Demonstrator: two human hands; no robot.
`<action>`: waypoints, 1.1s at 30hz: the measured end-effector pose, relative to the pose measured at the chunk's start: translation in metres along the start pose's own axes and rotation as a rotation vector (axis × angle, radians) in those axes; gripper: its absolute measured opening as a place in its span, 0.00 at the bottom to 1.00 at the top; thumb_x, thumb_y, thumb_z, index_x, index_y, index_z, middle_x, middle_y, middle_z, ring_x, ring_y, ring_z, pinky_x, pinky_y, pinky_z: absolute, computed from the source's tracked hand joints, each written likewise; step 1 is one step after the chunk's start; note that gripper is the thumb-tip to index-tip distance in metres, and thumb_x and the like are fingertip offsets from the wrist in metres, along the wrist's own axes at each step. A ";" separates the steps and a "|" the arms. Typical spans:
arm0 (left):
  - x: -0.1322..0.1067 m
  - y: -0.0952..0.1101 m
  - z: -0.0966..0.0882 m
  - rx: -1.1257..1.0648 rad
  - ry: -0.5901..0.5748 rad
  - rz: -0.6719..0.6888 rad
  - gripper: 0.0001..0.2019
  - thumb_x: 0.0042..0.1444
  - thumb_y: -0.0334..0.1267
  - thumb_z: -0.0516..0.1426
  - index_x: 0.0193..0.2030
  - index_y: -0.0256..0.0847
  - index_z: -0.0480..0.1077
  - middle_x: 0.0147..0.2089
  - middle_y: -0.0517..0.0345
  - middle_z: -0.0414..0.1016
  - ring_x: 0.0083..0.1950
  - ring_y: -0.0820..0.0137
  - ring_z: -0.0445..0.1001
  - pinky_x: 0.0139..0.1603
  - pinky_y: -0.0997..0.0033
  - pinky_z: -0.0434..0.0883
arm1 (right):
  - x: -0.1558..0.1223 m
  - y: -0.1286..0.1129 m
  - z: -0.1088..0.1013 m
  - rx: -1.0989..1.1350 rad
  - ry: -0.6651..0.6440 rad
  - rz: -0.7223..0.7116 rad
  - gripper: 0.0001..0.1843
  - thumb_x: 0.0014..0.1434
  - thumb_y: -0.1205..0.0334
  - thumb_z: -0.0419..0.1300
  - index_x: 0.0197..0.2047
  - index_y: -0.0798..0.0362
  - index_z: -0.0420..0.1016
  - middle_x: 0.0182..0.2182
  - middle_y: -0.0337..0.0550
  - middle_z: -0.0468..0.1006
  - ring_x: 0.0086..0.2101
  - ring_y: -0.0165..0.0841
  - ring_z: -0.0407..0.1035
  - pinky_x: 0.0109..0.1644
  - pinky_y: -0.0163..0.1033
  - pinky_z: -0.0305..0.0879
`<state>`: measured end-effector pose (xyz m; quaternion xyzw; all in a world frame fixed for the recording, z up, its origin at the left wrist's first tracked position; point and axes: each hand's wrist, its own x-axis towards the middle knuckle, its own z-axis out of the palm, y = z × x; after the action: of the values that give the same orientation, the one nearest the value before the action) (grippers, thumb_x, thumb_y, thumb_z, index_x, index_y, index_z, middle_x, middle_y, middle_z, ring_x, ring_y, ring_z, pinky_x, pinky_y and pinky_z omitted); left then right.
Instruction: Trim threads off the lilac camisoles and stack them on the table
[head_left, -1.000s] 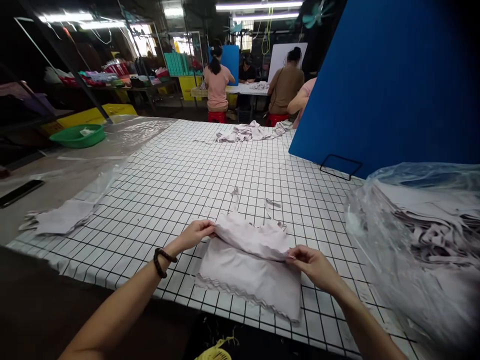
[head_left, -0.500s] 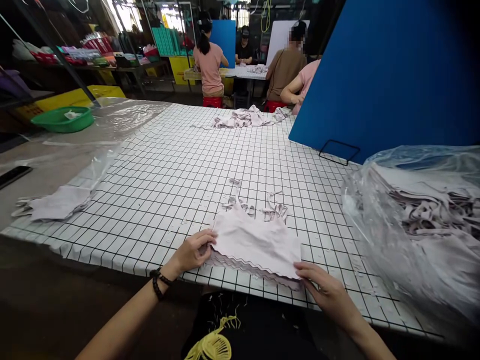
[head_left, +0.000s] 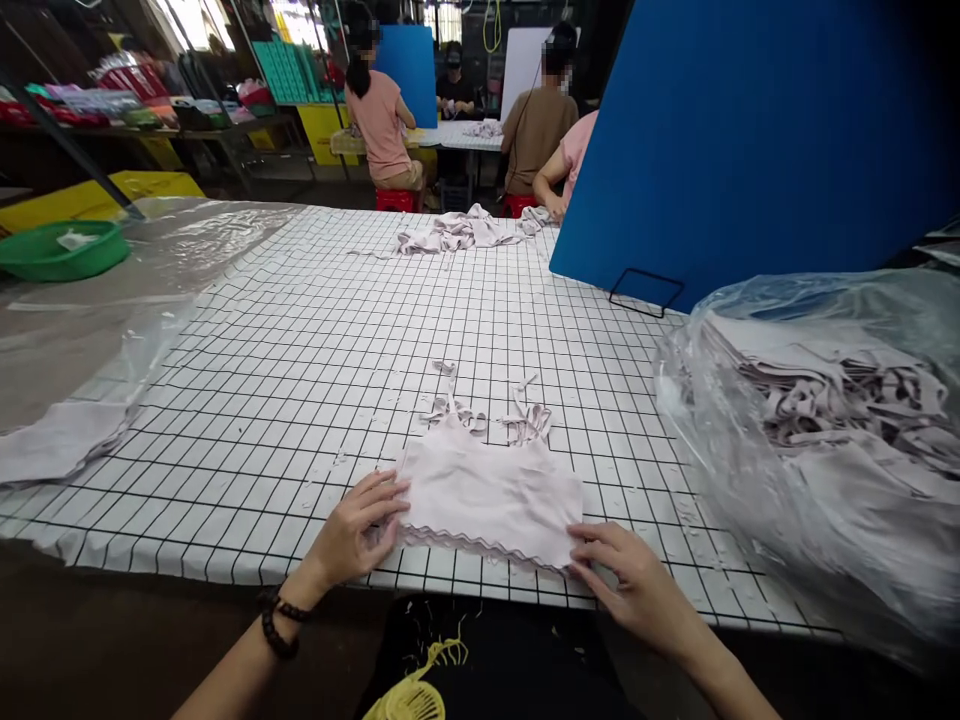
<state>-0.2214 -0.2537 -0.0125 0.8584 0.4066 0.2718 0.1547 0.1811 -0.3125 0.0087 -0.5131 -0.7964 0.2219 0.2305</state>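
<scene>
A pale pink strappy camisole top lies flat near the table's front edge, its thin straps bunched at the far side and its wavy hem toward me. My left hand, with a dark beaded bracelet on the wrist, pinches the left side of the top just above the hem. At the lower right corner, my right hand grips the fabric between thumb and fingers. A second wavy edge shows under the upper hem, mostly on the left.
White grid cloth covers the table. A clear plastic bag of similar garments stands right, by a blue board. More garments lie at the far edge, folded pieces left, near a green basin. Several people sit beyond.
My view has turned slightly right. Both hands have drawn the top's upper hem a little toward me, so less of the lower layer shows beneath it.
</scene>
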 end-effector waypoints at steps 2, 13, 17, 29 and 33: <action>0.006 0.011 -0.003 0.055 0.018 -0.004 0.18 0.50 0.29 0.57 0.49 0.44 0.72 0.57 0.52 0.70 0.64 0.55 0.60 0.64 0.43 0.58 | 0.014 0.001 -0.012 0.054 0.048 0.069 0.08 0.60 0.58 0.57 0.40 0.48 0.76 0.45 0.47 0.76 0.46 0.41 0.70 0.47 0.46 0.71; 0.136 0.105 0.071 -0.887 -0.267 -0.328 0.17 0.59 0.40 0.54 0.54 0.40 0.71 0.48 0.48 0.76 0.46 0.66 0.75 0.49 0.65 0.71 | 0.219 0.064 -0.020 -0.028 0.074 0.218 0.13 0.61 0.64 0.52 0.46 0.51 0.74 0.42 0.43 0.77 0.39 0.32 0.70 0.43 0.36 0.64; 0.163 0.094 0.101 -1.286 -0.340 -0.587 0.26 0.57 0.45 0.57 0.60 0.34 0.63 0.49 0.41 0.75 0.43 0.66 0.77 0.48 0.62 0.72 | 0.265 0.073 -0.007 -0.327 -0.219 0.102 0.15 0.58 0.65 0.54 0.49 0.50 0.72 0.42 0.45 0.73 0.36 0.32 0.68 0.35 0.35 0.59; 0.167 0.075 0.104 -1.588 -0.348 -0.801 0.29 0.57 0.42 0.59 0.62 0.34 0.58 0.51 0.39 0.72 0.48 0.64 0.76 0.54 0.59 0.69 | 0.280 0.095 -0.017 -0.310 -0.330 -0.123 0.13 0.53 0.72 0.52 0.42 0.51 0.69 0.33 0.39 0.74 0.30 0.30 0.64 0.30 0.34 0.53; 0.166 0.074 0.106 -1.593 -0.350 -0.788 0.29 0.58 0.42 0.58 0.63 0.34 0.57 0.50 0.39 0.72 0.48 0.63 0.76 0.55 0.58 0.68 | 0.287 0.112 -0.027 -0.175 -0.345 -0.129 0.19 0.55 0.73 0.51 0.45 0.46 0.74 0.40 0.39 0.76 0.38 0.32 0.68 0.39 0.35 0.61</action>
<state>-0.0268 -0.1747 -0.0059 0.3250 0.3329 0.2655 0.8444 0.1717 -0.0040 0.0041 -0.4334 -0.8716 0.2213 0.0588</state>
